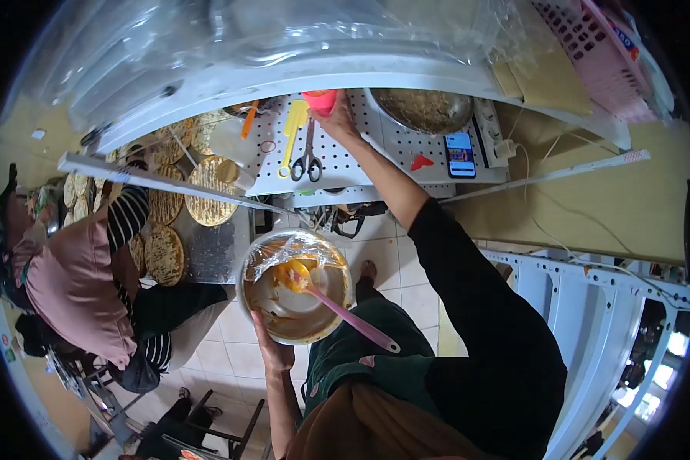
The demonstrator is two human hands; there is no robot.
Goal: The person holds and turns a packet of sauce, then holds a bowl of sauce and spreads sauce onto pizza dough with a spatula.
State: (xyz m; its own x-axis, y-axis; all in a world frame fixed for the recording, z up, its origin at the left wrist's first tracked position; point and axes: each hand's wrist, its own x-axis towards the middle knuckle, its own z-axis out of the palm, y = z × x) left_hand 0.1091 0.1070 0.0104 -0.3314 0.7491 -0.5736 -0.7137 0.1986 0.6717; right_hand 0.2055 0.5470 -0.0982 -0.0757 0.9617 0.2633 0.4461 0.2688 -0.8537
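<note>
My left hand [274, 346] grips the side of a metal bowl [272, 313] held in front of my body. Orange-brown residue smears its inside, and clear plastic wrap [284, 244] clings to the far part. A spoon with a pink handle [354, 320] rests in the bowl, its yellow-orange head coated with food. My right hand [337, 121] reaches out to the perforated shelf, fingers closed around a pink cup [320, 101] whose far part is hidden by the upper shelf edge. Near that hand lie black scissors [307, 162] and a yellow tool [290, 142].
A large metal bowl of brownish food [422, 110] and a phone [460, 156] are on the shelf's right, with a red piece [421, 162] beside them. Left, round topped flatbreads [209, 201] cover a table near a seated co-worker [77, 291]. A metal bar [169, 181] crosses ahead.
</note>
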